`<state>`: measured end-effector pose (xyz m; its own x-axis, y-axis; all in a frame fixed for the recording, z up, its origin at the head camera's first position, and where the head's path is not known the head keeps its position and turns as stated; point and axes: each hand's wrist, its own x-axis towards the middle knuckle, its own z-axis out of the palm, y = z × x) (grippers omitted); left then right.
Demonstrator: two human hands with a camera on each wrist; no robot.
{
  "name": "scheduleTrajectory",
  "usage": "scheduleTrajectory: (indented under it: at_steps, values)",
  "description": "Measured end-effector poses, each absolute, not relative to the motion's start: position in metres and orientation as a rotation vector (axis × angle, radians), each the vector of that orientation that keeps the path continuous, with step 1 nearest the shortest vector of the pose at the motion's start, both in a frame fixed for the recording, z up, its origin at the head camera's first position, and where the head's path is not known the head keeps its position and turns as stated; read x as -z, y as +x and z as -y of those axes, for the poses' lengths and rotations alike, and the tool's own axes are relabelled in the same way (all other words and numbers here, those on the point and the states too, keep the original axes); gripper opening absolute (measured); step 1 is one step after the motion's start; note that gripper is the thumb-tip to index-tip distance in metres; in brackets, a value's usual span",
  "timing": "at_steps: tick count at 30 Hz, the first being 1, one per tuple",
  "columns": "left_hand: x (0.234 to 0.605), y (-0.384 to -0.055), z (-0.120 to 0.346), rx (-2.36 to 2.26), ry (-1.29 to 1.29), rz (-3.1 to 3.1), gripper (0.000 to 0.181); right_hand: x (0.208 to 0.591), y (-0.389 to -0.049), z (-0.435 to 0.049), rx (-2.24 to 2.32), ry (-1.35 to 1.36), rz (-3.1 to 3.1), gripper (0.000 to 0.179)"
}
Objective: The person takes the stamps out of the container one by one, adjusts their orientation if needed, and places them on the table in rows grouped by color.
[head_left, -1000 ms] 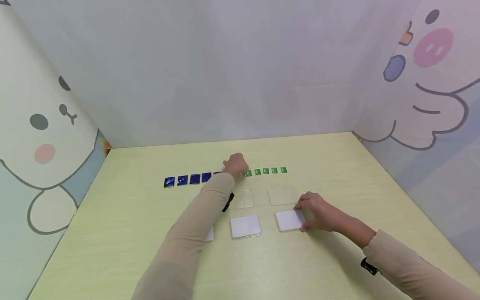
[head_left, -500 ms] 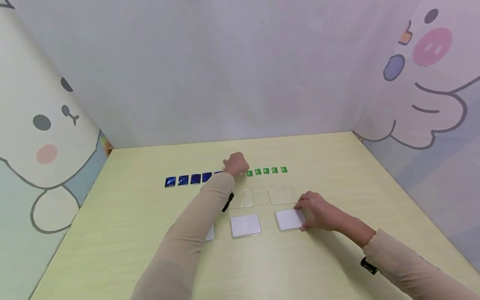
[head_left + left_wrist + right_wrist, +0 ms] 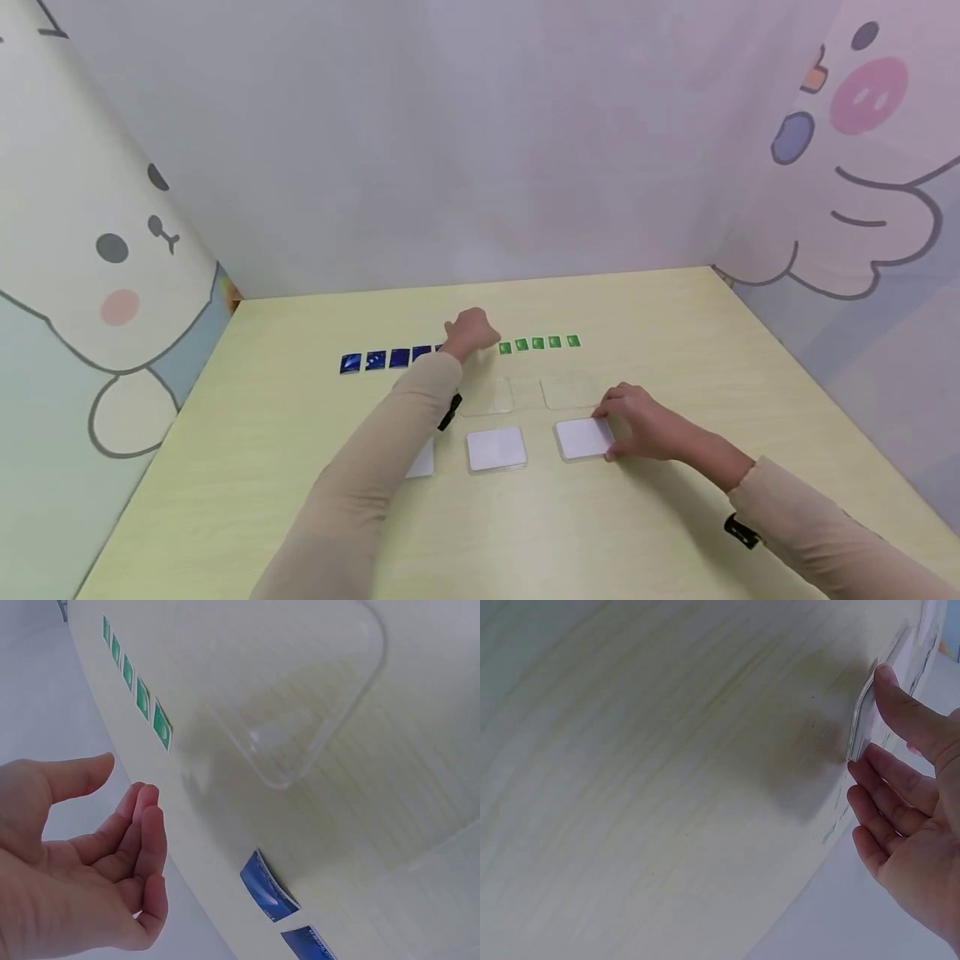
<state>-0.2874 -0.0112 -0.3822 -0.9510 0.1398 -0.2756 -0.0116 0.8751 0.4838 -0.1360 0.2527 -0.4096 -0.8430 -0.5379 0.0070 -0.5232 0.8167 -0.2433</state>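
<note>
My left hand [image 3: 471, 332] hovers between a row of blue packets [image 3: 376, 360] and a row of small green cards [image 3: 537, 342]. In the left wrist view its thumb and loosely bent fingers stand apart with nothing between them. A curved blue packet [image 3: 270, 889] lies near those fingertips. With thumb and fingertips at its right end, my right hand [image 3: 641, 423] holds a flat clear case with a white face [image 3: 583, 438]. That case [image 3: 864, 720] rests on the table. A second white-faced case [image 3: 497, 448] lies beside it; a third [image 3: 423, 461] is partly hidden by my left sleeve.
Behind the white-faced cases lie clear plastic pieces with rounded corners [image 3: 570, 392], hard to make out. My left forearm [image 3: 375, 467] crosses over the left part of the table [image 3: 225, 433]. A pale curtain [image 3: 480, 142] rises along the back edge.
The head view has turned slightly left. My left hand sits a touch farther left of the green cards. My right hand keeps its hold on the case.
</note>
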Motion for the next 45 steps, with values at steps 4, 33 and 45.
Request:
scheduleTrajectory:
  at_steps: [4,33,45]
  values:
    - [0.382,-0.283,0.018,-0.73,0.081,-2.725,0.025,0.41,-0.139,-0.253,0.373,-0.863,-2.917,0.048]
    - [0.351,-0.231,0.058,-0.668,0.222,-2.8,0.033,0.407,-0.141,-0.25,0.357,-0.903,-2.947,0.054]
    - [0.356,-0.205,0.085,-0.49,0.314,-2.953,0.034,0.397,-0.145,-0.252,0.431,-0.772,-2.959,0.047]
